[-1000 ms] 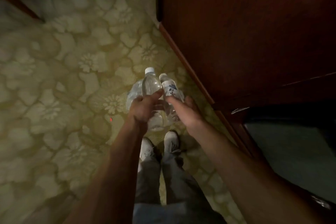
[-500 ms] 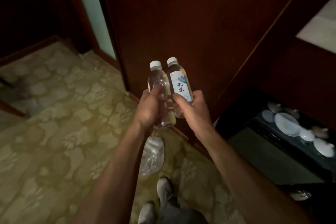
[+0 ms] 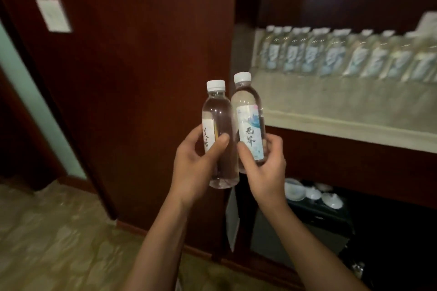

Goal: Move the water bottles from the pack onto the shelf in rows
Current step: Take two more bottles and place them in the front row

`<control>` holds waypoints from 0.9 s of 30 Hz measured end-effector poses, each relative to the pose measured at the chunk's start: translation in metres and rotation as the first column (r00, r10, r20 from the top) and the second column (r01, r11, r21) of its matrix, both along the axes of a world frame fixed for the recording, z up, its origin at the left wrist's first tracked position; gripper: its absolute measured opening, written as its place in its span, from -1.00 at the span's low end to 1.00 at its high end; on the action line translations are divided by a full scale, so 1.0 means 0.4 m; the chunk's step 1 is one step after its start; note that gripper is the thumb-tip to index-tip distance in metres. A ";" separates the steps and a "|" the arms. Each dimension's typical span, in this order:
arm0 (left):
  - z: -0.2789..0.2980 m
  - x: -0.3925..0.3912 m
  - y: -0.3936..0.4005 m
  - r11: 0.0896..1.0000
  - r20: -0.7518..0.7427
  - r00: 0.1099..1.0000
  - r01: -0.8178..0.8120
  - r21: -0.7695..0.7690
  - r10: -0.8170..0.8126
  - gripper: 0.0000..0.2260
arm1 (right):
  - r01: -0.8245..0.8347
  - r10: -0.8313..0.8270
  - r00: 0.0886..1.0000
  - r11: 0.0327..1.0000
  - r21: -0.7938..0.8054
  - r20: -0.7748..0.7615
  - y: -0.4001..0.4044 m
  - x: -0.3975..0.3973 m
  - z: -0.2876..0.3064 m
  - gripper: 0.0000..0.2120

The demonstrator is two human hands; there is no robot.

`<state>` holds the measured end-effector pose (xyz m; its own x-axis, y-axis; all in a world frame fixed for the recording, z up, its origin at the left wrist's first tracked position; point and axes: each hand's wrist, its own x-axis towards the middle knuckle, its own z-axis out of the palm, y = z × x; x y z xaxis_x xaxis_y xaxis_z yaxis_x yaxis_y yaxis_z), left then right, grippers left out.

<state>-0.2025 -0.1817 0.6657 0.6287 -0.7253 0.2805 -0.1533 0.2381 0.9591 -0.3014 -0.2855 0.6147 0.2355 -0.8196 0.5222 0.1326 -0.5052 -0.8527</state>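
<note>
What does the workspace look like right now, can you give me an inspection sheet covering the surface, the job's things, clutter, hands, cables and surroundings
Surface: pale stone shelf set in a dark wood cabinet; its front strip is bare.
Job's things: two clear water bottles, capped and upright, side by side in the air left of the shelf: left bottle, right bottle. A blurred row of bottles stands at the back of the shelf.
Clutter: white dishes in the dark compartment below the shelf.
Hands: left hand grips the left bottle; right hand grips the right bottle.
Cables: nothing seen.
Surroundings: patterned carpet, white wall plate on the cabinet side.
</note>
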 end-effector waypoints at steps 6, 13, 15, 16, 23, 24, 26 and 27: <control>0.087 -0.237 -0.238 0.994 0.011 1.000 0.024 -0.110 -0.023 -0.58 | -0.006 0.008 0.999 0.999 -0.044 0.038 -0.208 -0.272 0.090 -0.62; 0.131 -0.462 -0.537 0.986 -0.061 0.994 0.076 -0.147 -0.086 -0.42 | 0.029 -0.040 0.993 0.994 -0.104 -0.109 -0.487 -0.540 0.164 -0.58; 0.130 -0.494 -0.604 0.985 -0.062 0.992 0.099 -0.142 -0.108 -0.43 | 0.062 -0.077 0.989 0.991 -0.118 -0.127 -0.545 -0.579 0.166 -0.56; 0.130 -0.505 -0.637 0.985 -0.057 0.992 0.106 -0.139 -0.115 -0.44 | 0.075 -0.091 0.986 0.990 -0.116 -0.140 -0.575 -0.592 0.169 -0.55; 0.127 -0.532 -0.876 0.985 -0.068 0.991 0.108 -0.132 -0.118 -0.50 | 0.136 -0.141 0.965 0.990 -0.036 -0.222 -0.791 -0.624 0.175 -0.58; 0.124 -0.530 -0.914 0.985 -0.074 0.990 0.107 -0.135 -0.118 -0.50 | 0.141 -0.143 0.962 0.990 -0.022 -0.232 -0.827 -0.624 0.178 -0.57; 0.120 -0.524 -0.992 0.985 -0.065 0.990 0.116 -0.131 -0.125 -0.50 | 0.149 -0.143 0.961 0.989 0.008 -0.235 -0.894 -0.615 0.182 -0.58; 0.117 -0.518 -1.032 0.984 -0.055 0.990 0.126 -0.125 -0.133 -0.49 | 0.149 -0.138 0.963 0.988 0.031 -0.229 -0.927 -0.608 0.180 -0.59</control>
